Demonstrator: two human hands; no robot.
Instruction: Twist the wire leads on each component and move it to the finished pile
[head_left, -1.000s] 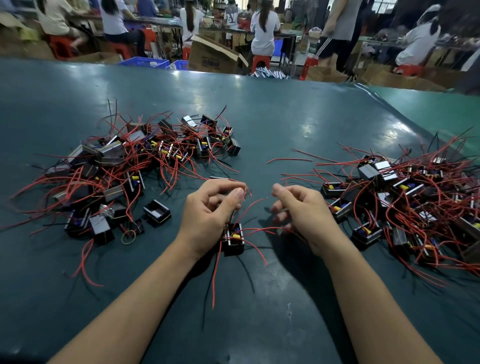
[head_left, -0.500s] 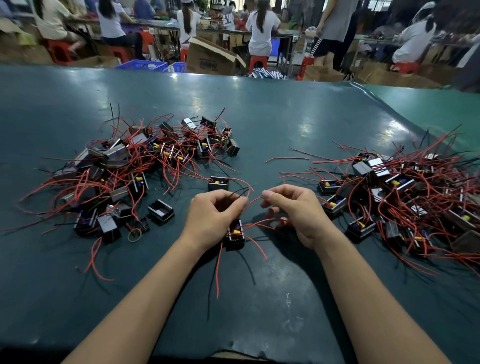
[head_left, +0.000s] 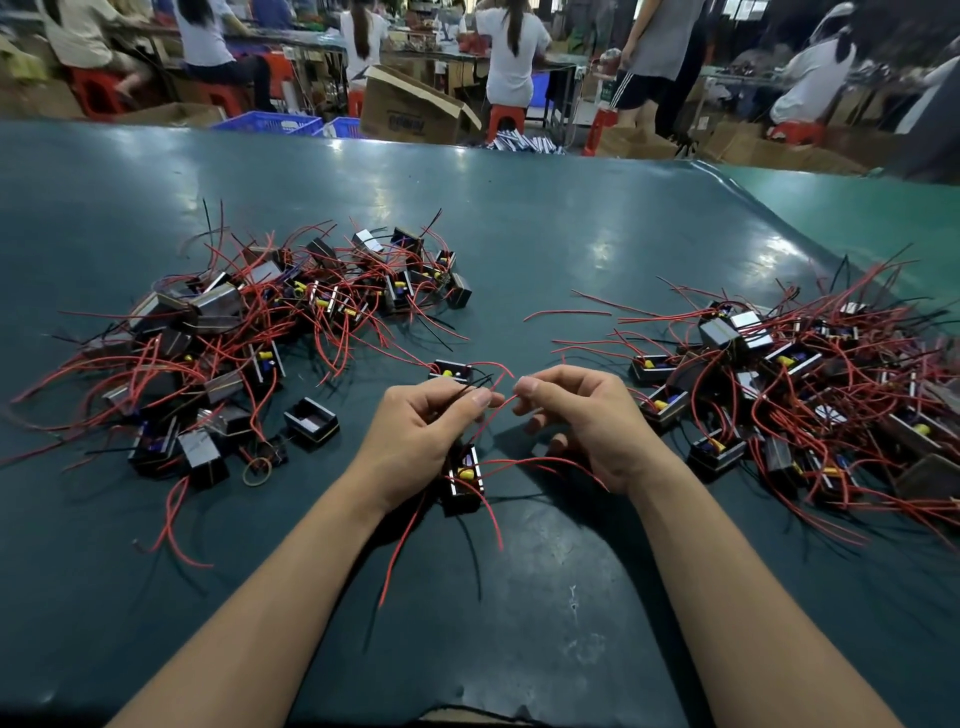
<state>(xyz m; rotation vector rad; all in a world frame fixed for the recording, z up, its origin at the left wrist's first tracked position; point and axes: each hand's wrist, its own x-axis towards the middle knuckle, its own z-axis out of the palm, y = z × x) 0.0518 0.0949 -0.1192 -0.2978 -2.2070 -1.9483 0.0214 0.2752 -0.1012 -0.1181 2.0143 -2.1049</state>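
A small black box component (head_left: 462, 480) with a yellow part inside hangs just under my left hand (head_left: 415, 441), its red and black leads trailing toward me. My left hand pinches thin black and red leads between thumb and forefinger. My right hand (head_left: 582, 421) pinches a red lead (head_left: 493, 410) that curves down to the component; the fingertips of both hands nearly meet. One pile of like components (head_left: 249, 332) with tangled red wires lies to the left, another pile (head_left: 789, 389) to the right.
A single component (head_left: 451, 370) lies just beyond my left hand, and an open black frame (head_left: 311, 423) and a rubber band (head_left: 257, 470) sit near the left pile. The dark green table (head_left: 519, 234) ends at the far side, where people sit at other benches among cardboard boxes.
My hands have drawn closer together and lifted slightly, with the right hand now pinching the red lead close to the left thumb. The component stays under my left hand.
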